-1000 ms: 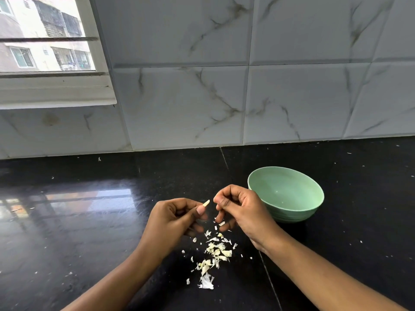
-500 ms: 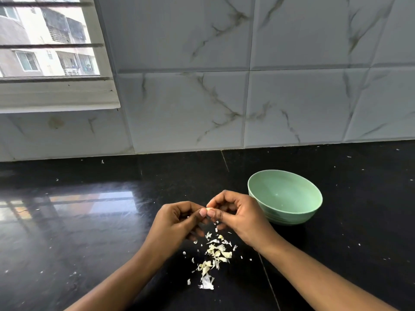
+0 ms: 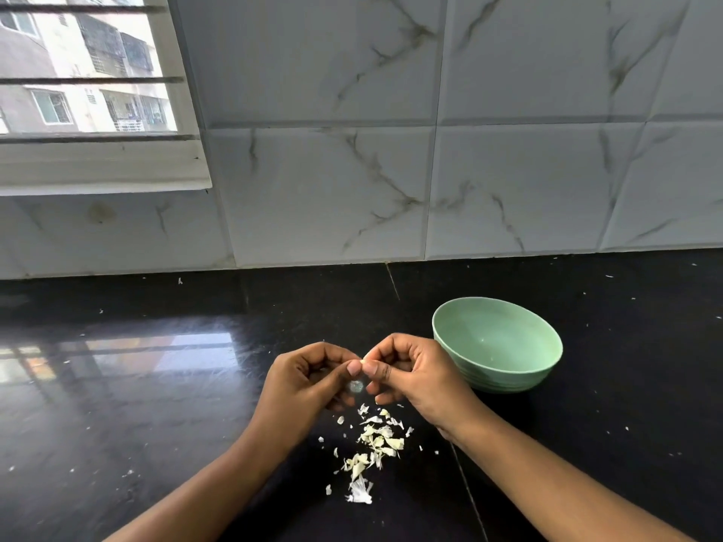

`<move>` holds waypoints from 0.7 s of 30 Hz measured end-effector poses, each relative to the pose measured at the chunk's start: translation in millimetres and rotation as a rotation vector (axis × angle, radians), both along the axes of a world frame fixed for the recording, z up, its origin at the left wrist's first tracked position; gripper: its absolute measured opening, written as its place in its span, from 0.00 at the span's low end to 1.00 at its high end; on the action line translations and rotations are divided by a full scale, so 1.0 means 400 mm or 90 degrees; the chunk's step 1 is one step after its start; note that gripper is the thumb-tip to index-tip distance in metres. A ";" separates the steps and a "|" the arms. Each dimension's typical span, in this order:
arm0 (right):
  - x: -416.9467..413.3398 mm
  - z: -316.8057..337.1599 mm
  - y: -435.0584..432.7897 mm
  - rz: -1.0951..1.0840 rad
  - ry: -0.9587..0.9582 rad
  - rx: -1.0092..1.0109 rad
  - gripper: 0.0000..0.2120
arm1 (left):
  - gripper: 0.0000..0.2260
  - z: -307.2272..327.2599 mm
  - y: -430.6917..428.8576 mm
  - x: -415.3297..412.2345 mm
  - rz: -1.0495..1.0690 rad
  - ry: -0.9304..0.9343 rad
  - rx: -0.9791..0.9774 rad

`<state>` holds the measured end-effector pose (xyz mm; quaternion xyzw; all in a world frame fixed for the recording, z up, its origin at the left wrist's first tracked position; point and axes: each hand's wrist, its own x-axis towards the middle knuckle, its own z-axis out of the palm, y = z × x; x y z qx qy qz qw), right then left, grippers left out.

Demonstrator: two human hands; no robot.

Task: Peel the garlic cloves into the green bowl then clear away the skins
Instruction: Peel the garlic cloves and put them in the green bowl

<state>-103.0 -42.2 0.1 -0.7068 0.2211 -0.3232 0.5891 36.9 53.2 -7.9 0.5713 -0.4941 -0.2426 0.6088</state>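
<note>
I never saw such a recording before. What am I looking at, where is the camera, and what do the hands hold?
No machine here: a person works with bare hands, and the camera sits on their head, looking forward and down at them. The left hand and right hand together pinch a small pale piece, probably a garlic clove, at their fingertips. Below them, torn garlic skins lie scattered on the black counter. The green bowl stands to the right, near the right hand, and looks empty.
</note>
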 end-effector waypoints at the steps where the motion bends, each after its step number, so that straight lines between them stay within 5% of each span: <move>1: -0.001 -0.001 0.001 -0.003 0.002 -0.012 0.03 | 0.06 -0.004 0.002 -0.001 0.004 -0.006 -0.009; 10: -0.003 0.004 0.004 0.048 0.011 0.027 0.07 | 0.09 -0.004 0.014 0.017 0.073 -0.258 -0.149; 17: -0.017 0.017 -0.004 0.117 0.043 0.028 0.12 | 0.07 -0.006 0.009 0.014 0.035 -0.246 -0.131; 21: -0.017 0.012 -0.008 0.075 0.094 -0.119 0.12 | 0.03 -0.007 0.006 0.012 0.032 -0.202 -0.091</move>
